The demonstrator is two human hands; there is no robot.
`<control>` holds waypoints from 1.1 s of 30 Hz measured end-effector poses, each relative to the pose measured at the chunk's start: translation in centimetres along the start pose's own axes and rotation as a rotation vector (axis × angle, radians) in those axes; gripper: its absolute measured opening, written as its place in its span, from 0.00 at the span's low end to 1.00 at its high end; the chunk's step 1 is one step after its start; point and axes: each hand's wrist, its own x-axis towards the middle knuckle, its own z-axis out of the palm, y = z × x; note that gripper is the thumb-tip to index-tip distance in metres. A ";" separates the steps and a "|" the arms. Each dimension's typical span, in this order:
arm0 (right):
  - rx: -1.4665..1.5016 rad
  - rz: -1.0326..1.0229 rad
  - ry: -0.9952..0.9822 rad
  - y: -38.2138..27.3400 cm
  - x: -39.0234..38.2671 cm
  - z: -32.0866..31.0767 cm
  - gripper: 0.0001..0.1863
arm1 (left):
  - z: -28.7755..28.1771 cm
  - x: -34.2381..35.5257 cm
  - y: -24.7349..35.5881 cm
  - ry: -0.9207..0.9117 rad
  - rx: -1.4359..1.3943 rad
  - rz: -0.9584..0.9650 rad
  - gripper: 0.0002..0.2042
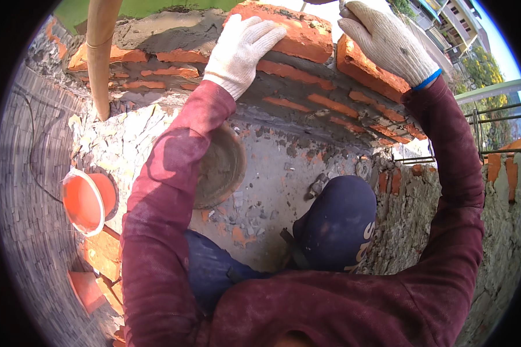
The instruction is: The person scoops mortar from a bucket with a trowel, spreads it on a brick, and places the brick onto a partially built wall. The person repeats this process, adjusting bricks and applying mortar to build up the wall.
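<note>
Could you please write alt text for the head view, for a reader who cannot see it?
A person's left gloved hand rests on an orange brick atop a brick-and-mortar wall, with the right gloved hand to the brick's right. Below are a round basin and an orange bucket.

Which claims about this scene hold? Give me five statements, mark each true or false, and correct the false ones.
1. The left hand touches a brick. True.
2. The right hand is bare. False: both hands wear pale gloves.
3. The left sleeve hides part of a round tub. True.
4. The pole is to the right of both hands. False: it is to the left of both.
5. The orange bucket is to the left of the left sleeve. True.
</note>
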 end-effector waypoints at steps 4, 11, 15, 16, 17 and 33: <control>0.053 0.147 -0.281 -0.4 0.5 -0.9 0.20 | -0.2 0.2 0.0 -0.048 0.011 0.010 0.34; 0.134 0.282 0.124 -4.8 0.3 -3.0 0.16 | -2.6 1.3 1.2 0.001 -0.071 0.065 0.25; 0.096 0.241 -0.248 -3.1 1.2 -2.6 0.18 | -3.2 1.3 1.4 0.075 -0.047 0.104 0.23; 0.045 0.259 -0.098 -3.8 0.4 -2.8 0.18 | -3.5 1.4 1.3 0.079 -0.060 0.111 0.23; 0.034 0.247 -0.103 -4.3 0.3 -2.7 0.18 | -3.6 1.3 1.3 0.084 -0.072 0.119 0.23; 0.107 0.305 0.106 -5.0 3.1 -5.2 0.20 | -4.5 -3.1 -1.2 -0.108 0.051 -0.147 0.34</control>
